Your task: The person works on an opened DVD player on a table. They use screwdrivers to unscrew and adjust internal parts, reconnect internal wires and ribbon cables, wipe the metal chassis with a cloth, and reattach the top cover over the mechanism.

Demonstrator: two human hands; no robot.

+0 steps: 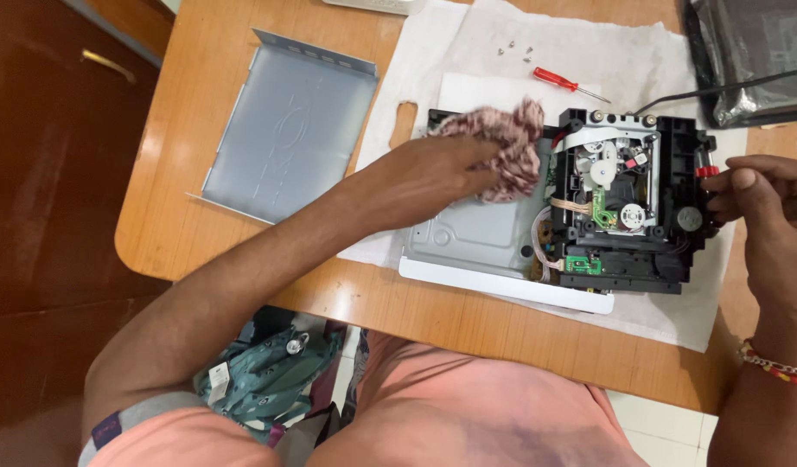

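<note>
An opened disc player [502,233] lies on a white cloth [623,60] on the wooden table [169,216]. Its black drive mechanism [628,199], with white gears and a green circuit board, sits at the right end. My left hand [433,173] holds a crumpled pink-and-white rag [511,147] pressed on the player's metal base, left of the mechanism. At the mechanism's right edge, my right hand [761,195] has its fingers closed beside a small red part [706,171]. Whether it grips that part is unclear.
The removed grey metal cover [286,130] lies on the table at the left. A red-handled screwdriver [567,84] and several loose screws [515,52] rest on the cloth at the back. A black device in plastic wrap [753,52] sits at the back right.
</note>
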